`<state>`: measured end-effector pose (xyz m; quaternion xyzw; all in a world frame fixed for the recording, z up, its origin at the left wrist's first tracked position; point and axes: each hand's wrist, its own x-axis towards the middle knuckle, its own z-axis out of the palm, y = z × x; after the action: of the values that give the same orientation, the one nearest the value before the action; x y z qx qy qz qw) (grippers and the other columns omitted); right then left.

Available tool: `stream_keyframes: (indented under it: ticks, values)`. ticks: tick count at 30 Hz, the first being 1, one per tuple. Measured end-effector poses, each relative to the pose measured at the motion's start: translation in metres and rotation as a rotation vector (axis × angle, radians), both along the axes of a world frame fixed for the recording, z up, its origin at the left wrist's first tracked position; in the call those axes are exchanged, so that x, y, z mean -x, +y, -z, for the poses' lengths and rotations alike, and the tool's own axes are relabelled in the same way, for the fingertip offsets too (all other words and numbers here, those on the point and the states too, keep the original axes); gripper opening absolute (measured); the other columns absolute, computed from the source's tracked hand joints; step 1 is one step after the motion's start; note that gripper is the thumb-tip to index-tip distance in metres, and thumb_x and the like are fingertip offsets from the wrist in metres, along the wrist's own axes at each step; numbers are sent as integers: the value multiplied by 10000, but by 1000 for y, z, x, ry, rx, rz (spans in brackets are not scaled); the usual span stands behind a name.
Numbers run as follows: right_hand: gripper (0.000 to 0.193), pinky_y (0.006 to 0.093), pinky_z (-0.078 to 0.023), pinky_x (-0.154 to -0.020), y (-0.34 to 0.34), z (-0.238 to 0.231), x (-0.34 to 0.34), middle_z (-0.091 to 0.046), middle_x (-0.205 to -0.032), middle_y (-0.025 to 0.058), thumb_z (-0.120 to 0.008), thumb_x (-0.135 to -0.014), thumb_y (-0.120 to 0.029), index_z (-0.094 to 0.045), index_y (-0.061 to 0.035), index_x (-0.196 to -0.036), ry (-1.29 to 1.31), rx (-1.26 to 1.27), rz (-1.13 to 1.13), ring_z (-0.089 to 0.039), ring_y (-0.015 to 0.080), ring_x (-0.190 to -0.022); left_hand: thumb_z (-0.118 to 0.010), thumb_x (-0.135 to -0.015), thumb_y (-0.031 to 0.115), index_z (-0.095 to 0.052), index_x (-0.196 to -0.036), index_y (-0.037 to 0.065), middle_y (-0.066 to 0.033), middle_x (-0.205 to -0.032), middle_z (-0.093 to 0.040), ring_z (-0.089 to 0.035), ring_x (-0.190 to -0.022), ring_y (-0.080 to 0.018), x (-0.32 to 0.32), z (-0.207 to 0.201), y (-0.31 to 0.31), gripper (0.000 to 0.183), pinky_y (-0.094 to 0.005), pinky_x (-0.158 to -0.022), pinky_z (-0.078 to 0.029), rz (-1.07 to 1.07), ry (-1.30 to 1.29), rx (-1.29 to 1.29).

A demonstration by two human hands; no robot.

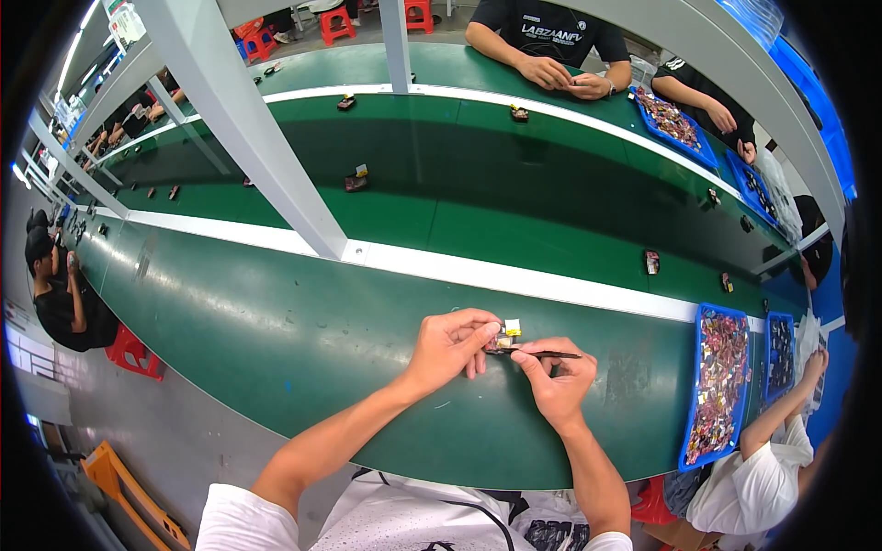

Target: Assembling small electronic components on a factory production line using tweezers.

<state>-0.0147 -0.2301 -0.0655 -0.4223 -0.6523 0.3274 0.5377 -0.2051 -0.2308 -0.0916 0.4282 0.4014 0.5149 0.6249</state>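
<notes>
Over the near green worktop, my left hand [450, 344] pinches a small dark electronic part [503, 342] between thumb and fingers. A white and yellow piece [513, 327] sticks up at the part's far side. My right hand [558, 381] is closed on a slim black tool [559, 354] that looks like tweezers. Its tip end points left to the part, close to the left fingertips. Whether the tip touches the part is too small to tell, and the fingers hide some of the part.
A blue tray [689, 439] heaped with small colourful parts stands to the right, beside another blue tray [780, 354]. Past a white rail [514, 282] runs a green belt [413, 184] with scattered small parts. A white post [248, 129] rises ahead left. Co-workers sit opposite and at right.
</notes>
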Motion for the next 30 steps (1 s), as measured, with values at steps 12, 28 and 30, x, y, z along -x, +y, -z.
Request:
stream_keyframes:
  ticks: [12,28,30]
  values:
    - [104,207,-265,-442,1,2,-8,-660,-648,-29,-844,-783,2,-765,-27,-844,-8,14,13,-386,2,-464,-628,-1011,99,-675,-1142,-62,-114,-851,-710,-654,-582,-125,-9,-1,-1,214,-233,-458,-506,-54,23,-32]
    - [111,215,-275,-437,2,6,-13,-639,-631,-33,-842,-783,-2,-753,-20,-848,-55,36,5,-386,9,-454,-629,-1009,91,-687,-1117,-68,-103,-807,-698,-649,-564,-127,-14,3,-1,201,-238,-452,-499,-74,24,-7]
    - [113,215,-279,-437,2,4,-11,-666,-672,-21,-838,-785,3,-752,-16,-857,4,53,7,-389,7,-461,-629,-1009,91,-690,-1113,-68,-103,-805,-697,-648,-562,-128,-13,4,0,200,-239,-452,-499,-75,32,-1]
